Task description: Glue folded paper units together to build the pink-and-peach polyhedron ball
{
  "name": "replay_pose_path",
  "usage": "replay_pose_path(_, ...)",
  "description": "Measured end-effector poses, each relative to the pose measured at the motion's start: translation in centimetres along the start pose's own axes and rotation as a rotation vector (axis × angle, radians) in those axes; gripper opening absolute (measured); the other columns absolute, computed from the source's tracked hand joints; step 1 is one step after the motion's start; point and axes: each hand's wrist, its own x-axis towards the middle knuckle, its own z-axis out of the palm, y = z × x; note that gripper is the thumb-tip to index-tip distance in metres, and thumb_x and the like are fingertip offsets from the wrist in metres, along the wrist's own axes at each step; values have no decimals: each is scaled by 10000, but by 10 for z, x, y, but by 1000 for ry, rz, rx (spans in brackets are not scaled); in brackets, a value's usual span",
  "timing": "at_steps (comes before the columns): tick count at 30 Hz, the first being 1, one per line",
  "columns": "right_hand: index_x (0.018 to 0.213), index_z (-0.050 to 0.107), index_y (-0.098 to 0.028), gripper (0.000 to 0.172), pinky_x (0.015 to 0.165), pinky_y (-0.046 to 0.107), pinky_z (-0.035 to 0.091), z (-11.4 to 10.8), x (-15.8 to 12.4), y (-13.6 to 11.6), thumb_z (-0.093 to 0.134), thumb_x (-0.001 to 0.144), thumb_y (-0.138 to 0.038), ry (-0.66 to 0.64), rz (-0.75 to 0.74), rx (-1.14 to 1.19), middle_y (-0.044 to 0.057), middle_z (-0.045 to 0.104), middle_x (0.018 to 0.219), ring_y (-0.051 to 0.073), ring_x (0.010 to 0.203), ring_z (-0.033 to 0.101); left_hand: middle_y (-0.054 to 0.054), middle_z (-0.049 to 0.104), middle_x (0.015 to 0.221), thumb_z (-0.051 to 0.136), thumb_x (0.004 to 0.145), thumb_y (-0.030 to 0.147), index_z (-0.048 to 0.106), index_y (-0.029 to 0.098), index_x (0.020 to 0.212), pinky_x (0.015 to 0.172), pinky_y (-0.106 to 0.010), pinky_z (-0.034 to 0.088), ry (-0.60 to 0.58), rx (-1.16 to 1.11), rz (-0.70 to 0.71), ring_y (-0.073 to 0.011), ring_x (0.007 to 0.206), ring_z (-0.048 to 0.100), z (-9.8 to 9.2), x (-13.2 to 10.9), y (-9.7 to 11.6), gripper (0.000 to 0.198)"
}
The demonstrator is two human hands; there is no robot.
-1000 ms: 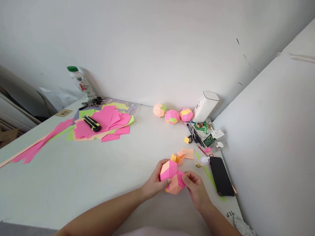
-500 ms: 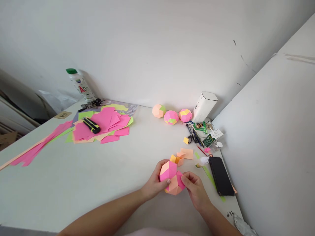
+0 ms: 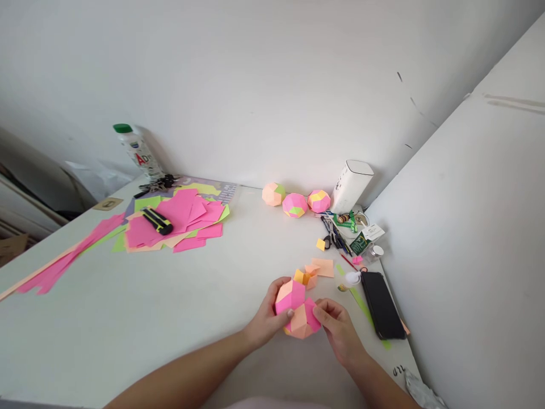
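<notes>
A many-sided paper ball [image 3: 293, 301] in pink and peach is held up over the near edge of the table. My left hand [image 3: 272, 312] wraps its left side, thumb across the front. At the ball's right side, my right hand [image 3: 336, 324] pinches a pink flap between thumb and fingers. Just behind the ball lie small folded orange and peach paper pieces [image 3: 307, 276] and a flat peach paper sheet [image 3: 324, 267]. The side of the ball facing away from me is hidden.
Three finished-looking paper balls [image 3: 294, 205] stand by the wall beside a white container [image 3: 351, 184]. Scissors [image 3: 328, 236], pens and a black phone [image 3: 383, 307] lie rightward. Leftward are a pink paper pile [image 3: 183, 218], a utility knife [image 3: 157, 220] and a bottle [image 3: 138, 152].
The view has shifted very slightly. Both hands keep the same hold on the paper ball, with no other visible movement.
</notes>
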Motion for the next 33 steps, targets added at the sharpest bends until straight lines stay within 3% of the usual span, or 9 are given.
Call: replay_pose_path(33,546,546,-168,341,603,272,339,-1,1,0,732,705,-406,-66,4,2,-17,512,609,135,608,426,-43,522,998,634,753,500,294,260,1254,719,-322,461,52,11,10,-171,806,531,-2,0,-8,652)
